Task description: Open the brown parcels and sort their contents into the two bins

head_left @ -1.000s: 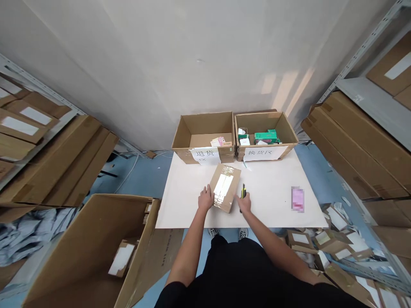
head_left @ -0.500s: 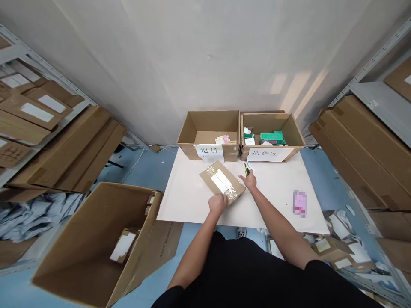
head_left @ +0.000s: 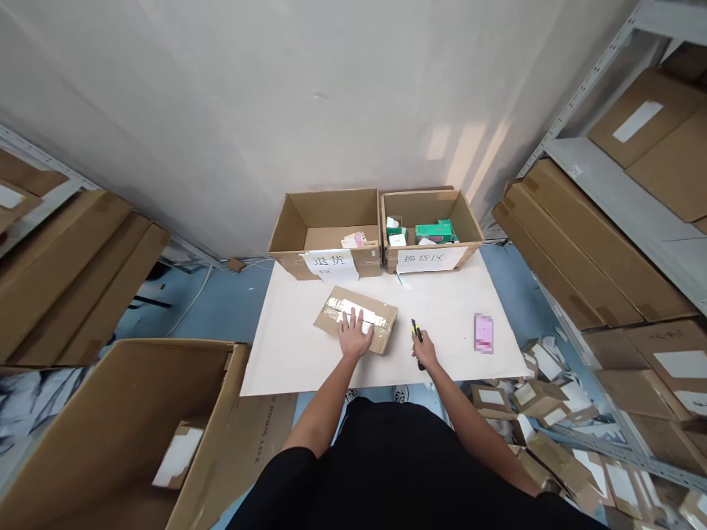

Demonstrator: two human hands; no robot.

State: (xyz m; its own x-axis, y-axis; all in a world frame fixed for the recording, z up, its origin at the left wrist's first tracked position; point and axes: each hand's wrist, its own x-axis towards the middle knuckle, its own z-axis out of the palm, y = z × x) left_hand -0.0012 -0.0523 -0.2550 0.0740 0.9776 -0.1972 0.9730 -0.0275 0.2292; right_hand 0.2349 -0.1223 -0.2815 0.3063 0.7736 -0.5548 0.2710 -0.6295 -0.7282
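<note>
My left hand [head_left: 353,333] lies flat on a taped cardboard parcel [head_left: 335,316], its fingers spread over the shiny packing tape. The parcel sits lengthwise on a white table board [head_left: 287,361]. My right hand [head_left: 425,352], just to the right of the parcel and apart from it, is shut around a yellow-and-black box cutter [head_left: 414,331], with the tip pointing away from me. Further right on the board lies a small pink packet [head_left: 483,333], its details blurred.
Two open cardboard boxes stand at the board's far edge, each with a paper sign: the left [head_left: 323,239] holds a small packet, the right [head_left: 420,217] several small boxes, one green. A large open carton [head_left: 127,434] is at lower left. Shelves of flat cartons line both sides.
The parcel has turned from a diagonal to lie lengthwise. My left hand has moved onto its top, and my right hand has drawn back toward me with the cutter.
</note>
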